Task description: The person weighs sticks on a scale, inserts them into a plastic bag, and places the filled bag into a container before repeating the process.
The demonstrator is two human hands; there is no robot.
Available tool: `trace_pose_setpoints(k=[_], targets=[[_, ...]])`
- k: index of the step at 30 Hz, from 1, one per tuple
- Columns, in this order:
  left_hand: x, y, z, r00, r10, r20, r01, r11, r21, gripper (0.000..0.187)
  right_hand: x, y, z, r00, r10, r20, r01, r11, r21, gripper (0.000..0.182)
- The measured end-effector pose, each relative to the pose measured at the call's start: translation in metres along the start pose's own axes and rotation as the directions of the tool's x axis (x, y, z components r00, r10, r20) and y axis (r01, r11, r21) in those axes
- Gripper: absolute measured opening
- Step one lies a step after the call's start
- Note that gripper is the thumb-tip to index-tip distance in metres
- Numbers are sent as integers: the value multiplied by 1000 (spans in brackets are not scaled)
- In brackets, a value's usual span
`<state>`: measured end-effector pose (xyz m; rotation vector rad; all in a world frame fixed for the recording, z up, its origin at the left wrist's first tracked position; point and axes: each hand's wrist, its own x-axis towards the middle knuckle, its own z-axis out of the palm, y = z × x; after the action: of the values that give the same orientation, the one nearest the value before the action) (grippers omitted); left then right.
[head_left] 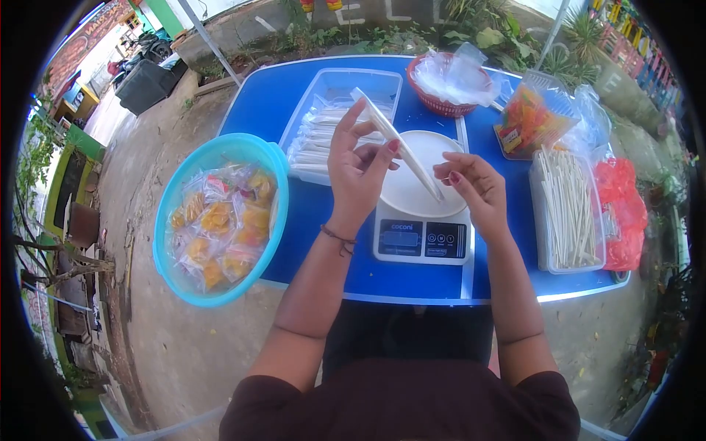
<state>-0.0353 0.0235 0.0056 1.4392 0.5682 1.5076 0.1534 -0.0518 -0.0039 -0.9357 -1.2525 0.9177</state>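
My left hand (pixel 353 165) grips a long, narrow clear plastic packet of pale sticks (pixel 407 153) between thumb and fingers, tilted above the scale. Close to the packet's lower end is my right hand (pixel 479 189), its thumb and fingertips pinched together; whatever they hold is too small to make out. Under both hands stands a white kitchen scale (pixel 421 240) with a round white plate (pixel 397 192) on top. Behind my left hand, a clear plastic tub (pixel 382 77) contains several similar packets (pixel 316 143). To the right, another tub (pixel 543 253) is filled with loose pale sticks (pixel 565 206).
A turquoise basin (pixel 163 246) with bagged orange-yellow snacks (pixel 215 218) stands left of the blue table (pixel 309 253). At the back are a red basket (pixel 434 104) of plastic bags and a clear container (pixel 533 117) with colourful contents. A red plastic bag (pixel 621 220) lies far right.
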Motion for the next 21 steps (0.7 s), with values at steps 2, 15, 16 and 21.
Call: trace_pose_setpoints(k=[2,15,16,21], targets=[[0,-1,-1,1000,-7,-2,7,1000,-5,66,2,1,-6,1000,4,-2,-4,1000,8,28],[-1,-5,1,999,-23,-28,21,999,-43,68,4,6,26,991,-129,17,128,936,-327,27],[-1,-4,1,999,-22,-27,21,999,-43,68,6,5,29,992,-122,18,121,934,-335,26],[2,-16,-7,979,150,-141,-128,980,150,67,40,-7,43,990,-105,91,135,881,-453,19]])
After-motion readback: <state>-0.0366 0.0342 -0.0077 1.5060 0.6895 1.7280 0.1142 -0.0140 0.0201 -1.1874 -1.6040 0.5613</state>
